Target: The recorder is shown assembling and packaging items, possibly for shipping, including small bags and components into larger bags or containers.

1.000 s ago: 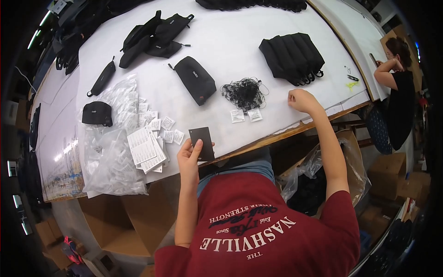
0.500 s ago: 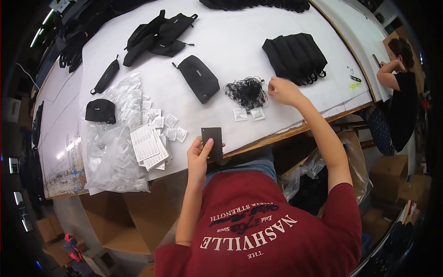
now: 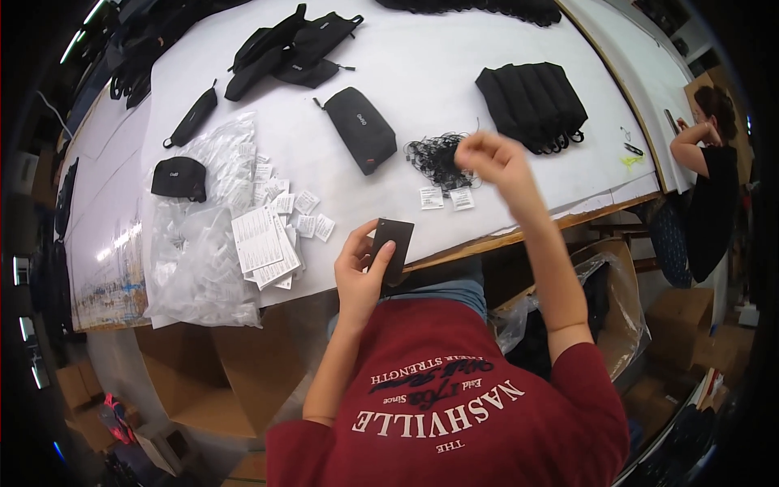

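A: Two hands busy: left hand [image 3: 361, 272] grips a dark card [image 3: 393, 246] at the table edge [image 3: 519, 231], six o'clock

B: Right hand [image 3: 491, 158] pinched shut above the black string tangle [image 3: 438, 156], one o'clock; strands could snag and drag

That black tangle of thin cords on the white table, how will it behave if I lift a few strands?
The black tangle of thin cords looks light and floppy. Its loops interlock, so pulling with the right hand probably drags neighbours along.

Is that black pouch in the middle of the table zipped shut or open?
Shut, it seems: the black pouch lies flat on the white table, with no gap or contents showing.
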`<state>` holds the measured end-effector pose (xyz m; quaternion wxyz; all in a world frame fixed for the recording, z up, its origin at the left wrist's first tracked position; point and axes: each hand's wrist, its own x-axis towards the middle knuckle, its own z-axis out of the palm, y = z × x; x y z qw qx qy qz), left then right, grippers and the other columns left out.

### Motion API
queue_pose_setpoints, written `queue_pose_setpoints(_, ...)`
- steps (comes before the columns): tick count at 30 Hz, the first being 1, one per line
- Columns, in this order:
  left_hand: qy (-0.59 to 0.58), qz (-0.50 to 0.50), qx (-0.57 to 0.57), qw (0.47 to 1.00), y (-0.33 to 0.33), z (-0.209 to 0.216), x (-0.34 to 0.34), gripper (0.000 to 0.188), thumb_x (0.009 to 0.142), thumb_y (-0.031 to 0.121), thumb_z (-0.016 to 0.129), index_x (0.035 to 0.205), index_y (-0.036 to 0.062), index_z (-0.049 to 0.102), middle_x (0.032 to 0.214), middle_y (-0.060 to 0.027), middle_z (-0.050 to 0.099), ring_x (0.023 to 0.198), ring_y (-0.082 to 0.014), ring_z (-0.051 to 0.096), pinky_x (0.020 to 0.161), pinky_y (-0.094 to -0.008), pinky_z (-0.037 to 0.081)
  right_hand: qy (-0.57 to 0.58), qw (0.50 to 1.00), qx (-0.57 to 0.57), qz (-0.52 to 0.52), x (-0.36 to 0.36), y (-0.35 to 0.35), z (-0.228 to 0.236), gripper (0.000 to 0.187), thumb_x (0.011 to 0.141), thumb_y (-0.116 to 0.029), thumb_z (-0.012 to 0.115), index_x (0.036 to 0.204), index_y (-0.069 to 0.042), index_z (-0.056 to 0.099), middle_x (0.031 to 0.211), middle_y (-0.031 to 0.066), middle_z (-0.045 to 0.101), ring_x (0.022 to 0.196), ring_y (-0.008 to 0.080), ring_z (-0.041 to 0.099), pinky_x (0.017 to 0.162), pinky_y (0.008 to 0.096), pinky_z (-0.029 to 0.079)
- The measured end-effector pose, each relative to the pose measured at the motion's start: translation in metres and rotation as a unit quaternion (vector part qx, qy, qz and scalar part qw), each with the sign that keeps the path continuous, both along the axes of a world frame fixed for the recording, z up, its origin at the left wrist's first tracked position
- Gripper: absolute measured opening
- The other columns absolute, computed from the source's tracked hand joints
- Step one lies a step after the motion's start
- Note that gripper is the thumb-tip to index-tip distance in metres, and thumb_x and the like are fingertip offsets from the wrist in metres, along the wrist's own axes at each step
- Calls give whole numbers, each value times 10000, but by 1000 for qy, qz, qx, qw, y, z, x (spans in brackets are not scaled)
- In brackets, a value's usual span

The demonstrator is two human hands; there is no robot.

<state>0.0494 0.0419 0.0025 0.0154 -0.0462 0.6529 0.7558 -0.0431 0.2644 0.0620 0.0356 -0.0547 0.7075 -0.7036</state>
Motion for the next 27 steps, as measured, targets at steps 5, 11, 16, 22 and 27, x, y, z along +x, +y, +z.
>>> queue_pose_setpoints(5,66,7,-124,990,0,10,3,333,845,40,635,1171,12,572,737,-40,596,685,-83,580,638,-226,479,33,992,114,46,48,-58,-20,87,800,-79,675,858,-27,636,551,-90,311,509,15,248,473,216,202)
queue_pose_setpoints(11,77,12,-180,981,0,16,5,344,826,21,646,1165,7,584,683,-22,565,640,-66,539,609,-216,450,40,986,155,42,55,-76,-20,94,794,-99,668,827,-20,631,516,-60,275,489,36,248,462,239,210)
queue_pose_setpoints(16,92,17,-197,976,4,11,4,342,827,21,639,1166,31,595,660,-45,582,589,-95,562,580,-240,453,32,984,175,16,55,-73,-25,92,791,-105,664,795,-21,629,504,-50,272,484,43,245,452,251,208)
queue_pose_setpoints(22,184,12,-367,912,2,6,2,356,819,31,641,1172,62,606,656,-75,579,644,-111,579,597,-266,447,-33,992,116,29,57,-68,-40,154,859,-116,638,969,-23,583,500,-36,437,458,31,394,443,191,311)
queue_pose_setpoints(27,0,-81,-32,996,-7,1,-1,279,873,37,586,1151,26,601,776,-80,644,731,-117,605,685,-258,468,-246,959,-72,123,55,-55,-51,158,899,-136,610,994,-26,547,563,12,544,490,72,527,480,197,443)
